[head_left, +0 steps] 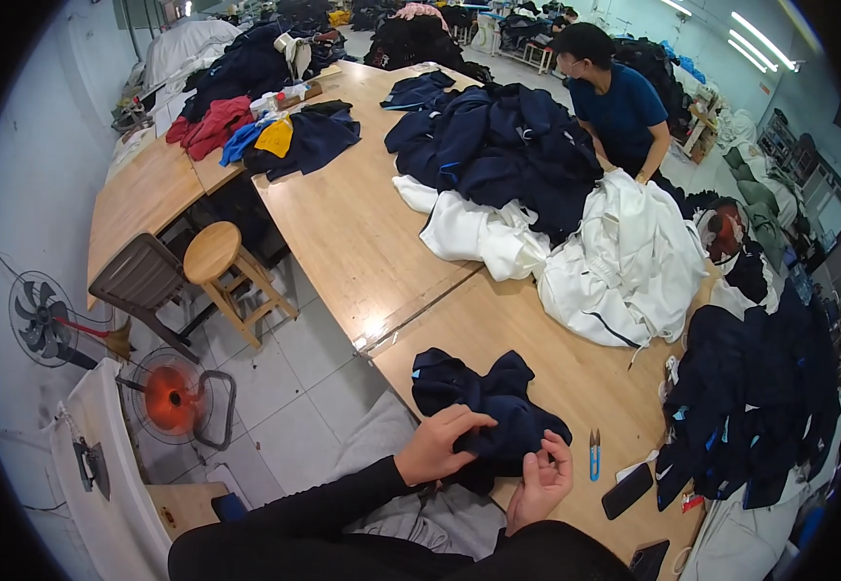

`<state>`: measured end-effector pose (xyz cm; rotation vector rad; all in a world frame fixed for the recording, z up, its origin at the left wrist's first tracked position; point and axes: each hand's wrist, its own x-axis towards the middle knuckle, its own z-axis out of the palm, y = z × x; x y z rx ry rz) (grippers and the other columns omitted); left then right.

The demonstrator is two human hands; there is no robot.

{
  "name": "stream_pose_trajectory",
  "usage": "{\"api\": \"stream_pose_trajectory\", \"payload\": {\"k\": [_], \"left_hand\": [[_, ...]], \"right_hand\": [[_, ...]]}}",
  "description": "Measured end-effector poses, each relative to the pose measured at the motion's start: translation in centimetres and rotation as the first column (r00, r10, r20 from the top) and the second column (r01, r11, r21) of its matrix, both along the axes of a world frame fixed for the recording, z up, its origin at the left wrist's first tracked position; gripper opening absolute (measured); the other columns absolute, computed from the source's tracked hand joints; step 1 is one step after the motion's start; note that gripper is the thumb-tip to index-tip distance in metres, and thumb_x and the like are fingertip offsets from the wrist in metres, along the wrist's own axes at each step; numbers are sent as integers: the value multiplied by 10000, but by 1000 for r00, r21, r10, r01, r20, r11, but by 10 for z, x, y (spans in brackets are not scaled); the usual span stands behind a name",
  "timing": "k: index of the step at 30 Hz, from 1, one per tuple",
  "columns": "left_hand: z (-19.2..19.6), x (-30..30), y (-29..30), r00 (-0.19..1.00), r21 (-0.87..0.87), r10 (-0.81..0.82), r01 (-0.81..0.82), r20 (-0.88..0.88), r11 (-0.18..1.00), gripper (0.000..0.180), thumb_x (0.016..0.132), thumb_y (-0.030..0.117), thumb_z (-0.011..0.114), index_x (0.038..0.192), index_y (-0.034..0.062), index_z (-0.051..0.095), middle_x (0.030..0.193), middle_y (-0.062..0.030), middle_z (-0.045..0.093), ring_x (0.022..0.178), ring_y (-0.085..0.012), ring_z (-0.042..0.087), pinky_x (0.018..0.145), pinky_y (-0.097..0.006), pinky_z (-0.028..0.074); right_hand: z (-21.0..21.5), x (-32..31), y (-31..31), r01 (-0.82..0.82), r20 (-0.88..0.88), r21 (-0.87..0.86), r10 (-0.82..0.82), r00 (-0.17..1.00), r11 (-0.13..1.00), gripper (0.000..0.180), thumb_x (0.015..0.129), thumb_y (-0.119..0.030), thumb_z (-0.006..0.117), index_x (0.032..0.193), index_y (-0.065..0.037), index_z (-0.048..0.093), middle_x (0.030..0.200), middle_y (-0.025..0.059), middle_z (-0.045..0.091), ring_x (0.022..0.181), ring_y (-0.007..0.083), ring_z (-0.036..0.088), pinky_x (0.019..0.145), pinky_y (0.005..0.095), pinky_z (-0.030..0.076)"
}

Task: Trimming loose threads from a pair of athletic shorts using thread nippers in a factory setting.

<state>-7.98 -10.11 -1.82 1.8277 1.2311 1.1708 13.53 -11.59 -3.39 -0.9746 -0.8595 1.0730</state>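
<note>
A dark navy garment [498,399] lies bunched on the near edge of the wooden table, partly hanging toward my lap. My left hand [437,447] is at its near left side, thumb and bent fingers closed on a fold of the cloth. At its right edge is my right hand [541,484], fingers curled and thumb against the fabric; the exact grip is partly hidden. Blue-handled thread snips [595,455] lie on the table just right of the garment, touched by neither hand.
A dark phone [627,492] lies right of the snips. Beyond are white garments [624,261] and a navy pile [498,145], with a person [614,107] standing behind. More navy clothing [749,397] hangs at the right. A stool [217,254] and orange fan [173,397] stand left.
</note>
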Motion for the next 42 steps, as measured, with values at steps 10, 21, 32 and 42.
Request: {"api": "stream_pose_trajectory", "payload": {"k": [10, 21, 32, 42], "left_hand": [[-7, 4, 5, 967, 6, -228, 230, -117, 973, 409, 905, 236, 885, 1214, 39, 703, 1089, -147, 695, 985, -382, 692, 869, -461, 538], [-1, -1, 1, 978, -152, 99, -71, 182, 986, 269, 972, 187, 866, 1103, -1, 725, 901, -198, 741, 719, -366, 700, 644, -366, 535], [-10, -9, 5, 994, -232, -67, 86, 91, 969, 369, 947, 320, 903, 919, 25, 683, 678, -118, 633, 594, -276, 646, 555, -375, 465], [-29, -22, 12, 987, 9, -156, 157, -23, 988, 334, 915, 264, 903, 1044, 53, 679, 993, -133, 673, 1065, -332, 683, 936, -414, 522]], "right_hand": [[31, -5, 4, -236, 175, 68, 222, 959, 969, 499, 948, 129, 728, 1435, 46, 658, 1673, 184, 477, 1252, 207, 682, 1082, 335, 564], [-12, -19, -12, -219, 204, -99, 235, 950, 971, 359, 968, 12, 835, 1244, -9, 606, 1207, 69, 620, 1012, 120, 620, 887, 246, 517], [10, -5, -13, -221, 251, -197, 267, 930, 955, 151, 1131, -133, 662, 1101, 15, 681, 972, -16, 677, 907, 65, 587, 834, 237, 501], [6, 19, -8, -19, 168, -35, 25, 985, 999, 256, 1176, -220, 606, 1003, -31, 611, 952, -42, 580, 915, 56, 510, 842, 223, 419]]}}
